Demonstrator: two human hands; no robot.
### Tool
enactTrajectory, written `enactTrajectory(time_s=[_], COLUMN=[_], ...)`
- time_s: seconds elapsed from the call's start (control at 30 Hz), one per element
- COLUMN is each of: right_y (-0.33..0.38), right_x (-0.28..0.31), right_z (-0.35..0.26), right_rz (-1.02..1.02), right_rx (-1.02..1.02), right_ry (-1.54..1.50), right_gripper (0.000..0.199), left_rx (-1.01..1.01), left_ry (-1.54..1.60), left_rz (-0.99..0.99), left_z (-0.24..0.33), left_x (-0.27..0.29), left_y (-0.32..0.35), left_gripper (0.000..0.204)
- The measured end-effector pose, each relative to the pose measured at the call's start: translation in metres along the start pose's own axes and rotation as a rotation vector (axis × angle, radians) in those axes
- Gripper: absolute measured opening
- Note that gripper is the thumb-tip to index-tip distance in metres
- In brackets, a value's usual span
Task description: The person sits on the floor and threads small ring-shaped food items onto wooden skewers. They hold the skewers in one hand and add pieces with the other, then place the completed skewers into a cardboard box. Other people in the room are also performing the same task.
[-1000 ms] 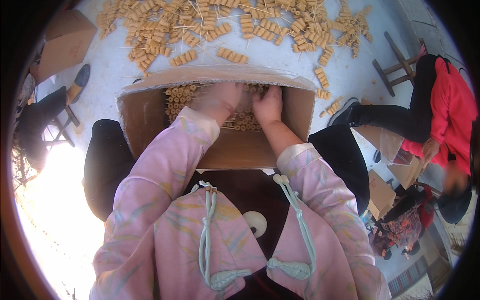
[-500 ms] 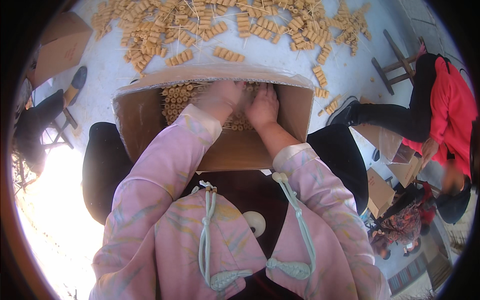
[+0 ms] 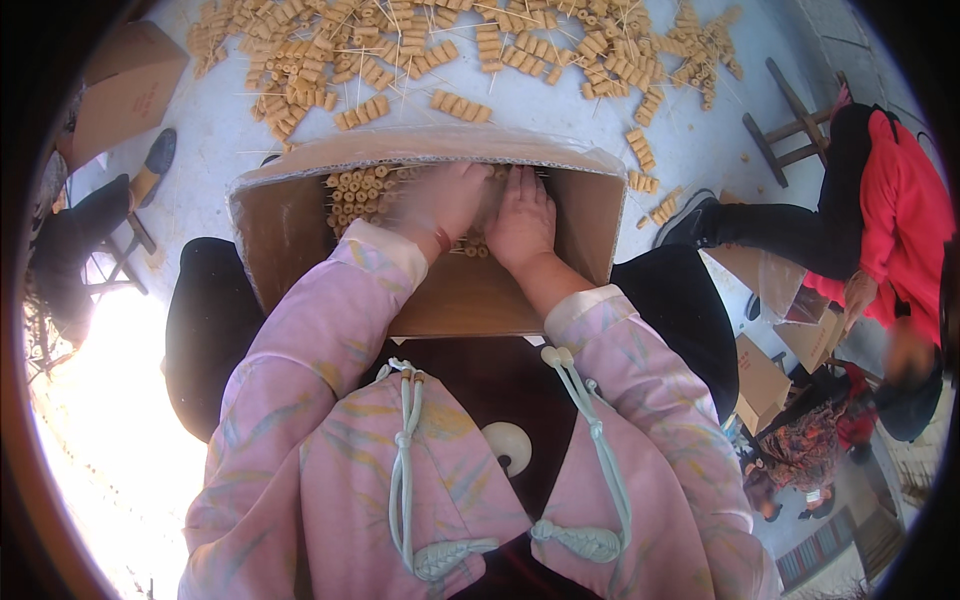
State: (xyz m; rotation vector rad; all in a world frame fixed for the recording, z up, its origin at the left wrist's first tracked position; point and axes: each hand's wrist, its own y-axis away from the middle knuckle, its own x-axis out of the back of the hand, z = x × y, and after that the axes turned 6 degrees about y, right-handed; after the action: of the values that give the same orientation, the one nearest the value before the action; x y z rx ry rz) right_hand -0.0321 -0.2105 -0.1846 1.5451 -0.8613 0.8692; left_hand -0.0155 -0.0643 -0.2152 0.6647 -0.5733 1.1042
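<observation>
An opened cardboard box point(image 3: 465, 305) sits between my knees, its opening toward me. Inside it, skewered tan ring-shaped snacks point(image 3: 360, 190) are stacked tightly, ends facing me, mostly at the left. My left hand point(image 3: 448, 200) is over the stack near the middle, smeared by motion, so its fingers do not show clearly. Just to its right, my right hand point(image 3: 524, 215) lies flat on the stack at the back, its fingers stretched out and slightly apart. Both hands hide the skewers beneath them.
Beyond the box, many loose skewers point(image 3: 440, 60) are spread over a pale surface point(image 3: 210, 120). At the right a person in a red top point(image 3: 900, 220) sits by more boxes point(image 3: 760, 385) and a wooden stool point(image 3: 790, 130). Another carton point(image 3: 130, 90) stands far left, beside another person's leg point(image 3: 90, 220).
My left hand has shifted slightly, its wrist now baring a red band. My right hand has flattened, its fingers reaching straighter toward the back of the box.
</observation>
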Motion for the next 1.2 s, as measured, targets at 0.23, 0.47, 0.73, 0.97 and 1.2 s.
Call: enactTrajectory(time_s=[0.23, 0.47, 0.73, 0.97, 1.2], right_y=[-0.003, -0.021, 0.002, 0.021, 0.003], right_x=[0.000, 0.009, 0.026, 0.009, -0.004], right_z=[0.000, 0.011, 0.006, 0.007, 0.015], right_rz=[0.005, -0.032, -0.233, -0.148, -0.076], right_rx=[-0.009, -0.028, -0.235, -0.184, -0.206], right_ry=[0.025, -0.114, -0.355, -0.231, -0.272], right_gripper=[0.076, 0.072, 0.063, 0.061, 0.062], left_rx=[-0.193, -0.212, 0.180, 0.352, 0.313], left_ry=[-0.140, -0.058, 0.023, 0.314, 0.303], left_rz=[-0.246, -0.176, -0.090, -0.080, -0.116], left_z=[-0.002, 0.001, -0.015, -0.016, -0.019], left_x=[0.008, 0.025, 0.027, -0.006, -0.011], left_y=[0.009, 0.018, 0.018, 0.008, 0.009], left_gripper=[0.043, 0.042, 0.031, 0.027, 0.024])
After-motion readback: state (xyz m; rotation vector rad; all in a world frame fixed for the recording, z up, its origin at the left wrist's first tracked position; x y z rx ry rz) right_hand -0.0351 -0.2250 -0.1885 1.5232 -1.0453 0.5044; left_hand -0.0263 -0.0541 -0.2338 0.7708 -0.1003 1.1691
